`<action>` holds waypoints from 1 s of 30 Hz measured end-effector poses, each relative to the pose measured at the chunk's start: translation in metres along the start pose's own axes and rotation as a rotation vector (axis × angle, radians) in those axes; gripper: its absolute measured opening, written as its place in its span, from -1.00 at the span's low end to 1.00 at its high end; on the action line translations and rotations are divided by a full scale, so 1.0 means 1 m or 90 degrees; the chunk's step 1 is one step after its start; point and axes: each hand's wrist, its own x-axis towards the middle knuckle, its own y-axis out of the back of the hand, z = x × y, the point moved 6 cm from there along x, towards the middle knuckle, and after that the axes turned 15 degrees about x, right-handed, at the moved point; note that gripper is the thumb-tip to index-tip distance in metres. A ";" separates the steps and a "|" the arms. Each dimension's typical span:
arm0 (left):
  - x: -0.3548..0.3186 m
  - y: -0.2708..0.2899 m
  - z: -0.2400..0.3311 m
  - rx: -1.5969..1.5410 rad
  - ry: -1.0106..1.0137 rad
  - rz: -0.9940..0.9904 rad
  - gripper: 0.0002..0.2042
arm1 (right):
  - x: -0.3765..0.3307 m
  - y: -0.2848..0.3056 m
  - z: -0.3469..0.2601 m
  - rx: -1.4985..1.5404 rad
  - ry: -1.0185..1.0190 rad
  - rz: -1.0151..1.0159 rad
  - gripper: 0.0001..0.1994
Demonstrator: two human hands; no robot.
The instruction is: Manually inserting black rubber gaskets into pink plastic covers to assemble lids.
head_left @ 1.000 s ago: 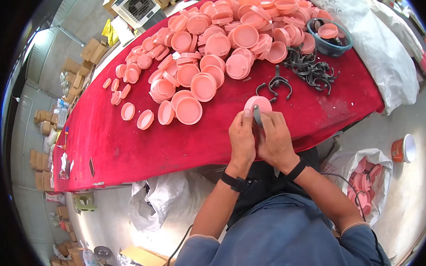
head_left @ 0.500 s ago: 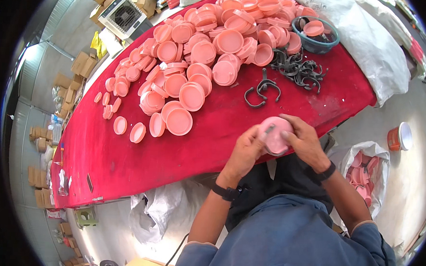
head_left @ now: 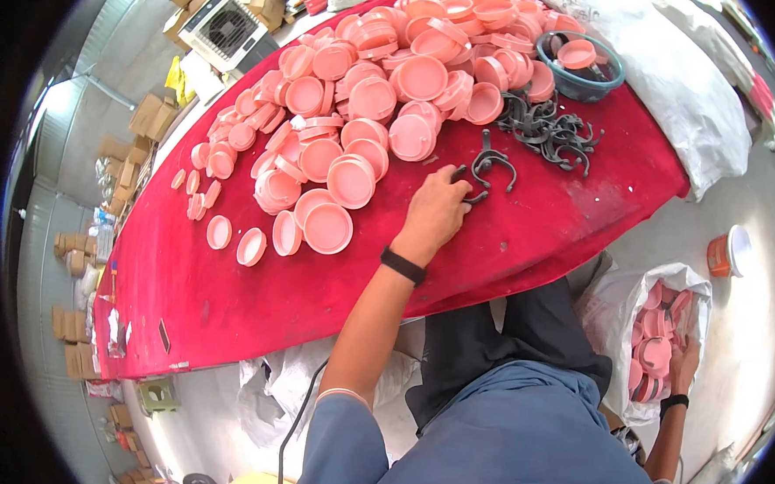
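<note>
**Hands at the clips and the bag**

The left hand [head_left: 435, 211] rests on the red table [head_left: 226, 304], near its front edge. Its fingers are curled over a dark metal clip [head_left: 488, 164] — they touch it, but how tight the grip is cannot be told. Just past that clip lies a pile of more dark clips [head_left: 547, 128], and beside them a blue bowl [head_left: 581, 64] with one pink lid inside.

A big heap of pink lids [head_left: 387, 84] covers the far half of the table. A few loose ones lie close to the left edge. Between the heap and the front edge the red cloth is bare — there is open room to the left of the hand.

The right hand [head_left: 684, 363] is low down, off the table, at the rim of a white bag [head_left: 617, 298] on the floor. The bag holds more pink lids. The fingers reach into it; what they hold cannot be seen. An orange cup [head_left: 727, 253] stands on the floor near the bag.
</note>
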 end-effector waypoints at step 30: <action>-0.134 0.089 -0.143 0.460 0.164 -0.153 -0.10 | 0.001 -0.153 -0.490 0.757 0.130 -0.425 -0.50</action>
